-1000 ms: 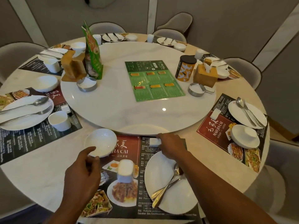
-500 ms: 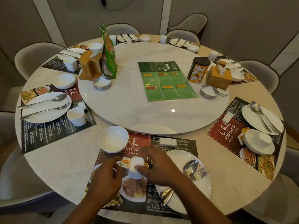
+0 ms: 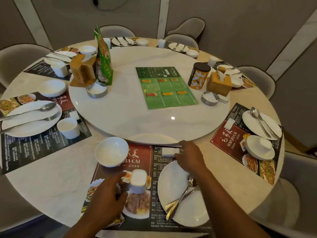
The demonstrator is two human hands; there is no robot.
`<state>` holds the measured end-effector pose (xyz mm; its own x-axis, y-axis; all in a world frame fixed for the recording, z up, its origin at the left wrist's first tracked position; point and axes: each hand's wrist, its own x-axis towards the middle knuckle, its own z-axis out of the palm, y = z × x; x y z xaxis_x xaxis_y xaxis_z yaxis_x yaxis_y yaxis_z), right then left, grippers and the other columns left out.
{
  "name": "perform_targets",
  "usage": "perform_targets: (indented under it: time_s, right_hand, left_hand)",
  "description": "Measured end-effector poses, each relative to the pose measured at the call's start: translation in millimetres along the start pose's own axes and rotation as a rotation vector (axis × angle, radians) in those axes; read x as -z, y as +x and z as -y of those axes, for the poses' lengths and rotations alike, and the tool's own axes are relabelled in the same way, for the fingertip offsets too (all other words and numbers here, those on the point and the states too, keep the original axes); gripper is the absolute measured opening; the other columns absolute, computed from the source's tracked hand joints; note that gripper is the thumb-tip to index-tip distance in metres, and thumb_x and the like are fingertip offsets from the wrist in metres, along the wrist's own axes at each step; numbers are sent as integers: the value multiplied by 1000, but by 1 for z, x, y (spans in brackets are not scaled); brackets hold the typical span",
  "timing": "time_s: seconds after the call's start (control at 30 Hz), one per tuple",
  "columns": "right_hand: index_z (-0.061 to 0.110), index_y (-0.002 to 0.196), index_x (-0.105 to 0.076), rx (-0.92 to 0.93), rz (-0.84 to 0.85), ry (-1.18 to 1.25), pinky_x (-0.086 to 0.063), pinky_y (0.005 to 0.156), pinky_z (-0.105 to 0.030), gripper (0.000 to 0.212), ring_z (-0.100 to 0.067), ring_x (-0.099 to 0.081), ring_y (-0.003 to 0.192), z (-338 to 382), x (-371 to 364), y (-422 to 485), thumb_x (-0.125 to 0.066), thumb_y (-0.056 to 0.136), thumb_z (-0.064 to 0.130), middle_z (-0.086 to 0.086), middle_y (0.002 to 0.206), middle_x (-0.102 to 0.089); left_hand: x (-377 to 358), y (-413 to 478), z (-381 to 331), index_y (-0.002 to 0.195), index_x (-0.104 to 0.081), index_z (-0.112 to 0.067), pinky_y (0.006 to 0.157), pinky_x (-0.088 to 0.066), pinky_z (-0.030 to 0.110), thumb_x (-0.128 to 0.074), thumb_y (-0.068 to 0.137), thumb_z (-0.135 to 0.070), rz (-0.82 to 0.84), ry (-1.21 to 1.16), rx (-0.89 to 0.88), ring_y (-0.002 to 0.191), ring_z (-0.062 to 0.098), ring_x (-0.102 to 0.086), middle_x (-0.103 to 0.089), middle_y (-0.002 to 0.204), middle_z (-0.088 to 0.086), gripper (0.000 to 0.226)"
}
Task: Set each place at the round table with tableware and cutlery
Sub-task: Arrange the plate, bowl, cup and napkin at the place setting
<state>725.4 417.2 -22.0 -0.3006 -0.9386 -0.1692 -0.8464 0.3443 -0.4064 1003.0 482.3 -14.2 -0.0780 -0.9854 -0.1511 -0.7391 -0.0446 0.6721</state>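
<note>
At the near edge of the round bench (image 3: 42,186) we are finishing the place in front of us. Our right hand (image 3: 187,156) rests over the small white packet (image 3: 167,151) at the far end of the placemat (image 3: 109,176), just short of the turntable (image 3: 128,117); fingertips touch it, but we cannot tell whether they pinch it or only nudge it. Our left hand (image 3: 106,196) sits loosely curled just beside the white cup (image 3: 138,181) in the middle of the mat, thumb side close to its wall, not visibly closed on it.

The plate (image 3: 173,188) lies at the mat's right side with spoon and fork (image 3: 180,200) crossed on it, and the bowl (image 3: 111,151) stands at the mat's far left corner.

We judge the cup to be light, stiff and glazed (so slick, and chippable if knocked against the plate), best taken around its wall near the base. The packet looks soft and nearly weightless; pinch it by its short edges. The cutlery will slide on the plate, so lift the plate level by its rim
</note>
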Motion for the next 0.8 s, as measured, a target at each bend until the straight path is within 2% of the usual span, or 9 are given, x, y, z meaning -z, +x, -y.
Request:
perform_targets:
  time_s: [0.13, 0.27, 0.4, 0.5, 0.8]
  right_hand:
    - [29, 129, -63, 62, 95, -58, -51, 88, -37, 48, -25, -59, 110, -12, -7, 18, -76, 82, 31, -5, 120, -63]
    - [36, 129, -62, 70, 113, -86, -51, 87, -36, 49, -24, -59, 109, -10, -13, 25, -75, 82, 38, -2, 119, -63]
    - [31, 132, -62, 46, 125, -104, -43, 82, -30, 47, -26, -57, 112, -9, -14, 29, -73, 87, 38, -6, 124, -60]
    - [27, 135, -59, 43, 134, -103, -38, 79, -27, 49, -26, -56, 114, -8, -13, 29, -72, 89, 36, -7, 126, -58]
    - [24, 135, -60, 29, 127, -82, -36, 80, -26, 49, -26, -55, 117, -7, -11, 27, -73, 88, 33, -9, 130, -59]
  left_hand:
    - [1, 4, 0, 126, -58, -23, 88, -50, 27, -79, 78, -17, 40, -15, -46, 95, 14, -65, -67, 119, -4, 53]
    - [0, 9, 2, 129, -56, -23, 94, -48, 33, -80, 77, -16, 57, -6, -61, 104, 16, -64, -64, 124, -5, 58]
    - [-5, 14, 5, 127, -60, -17, 98, -48, 39, -80, 76, -16, 48, 38, -10, 107, 24, -66, -67, 123, 2, 54]
    - [-6, 14, 4, 126, -60, -15, 99, -47, 41, -79, 77, -16, 50, 28, -7, 109, 26, -65, -67, 123, 3, 53]
    - [-3, 15, 8, 130, -55, -22, 101, -46, 38, -77, 80, -18, 93, 27, -32, 113, 22, -63, -63, 127, -6, 56]
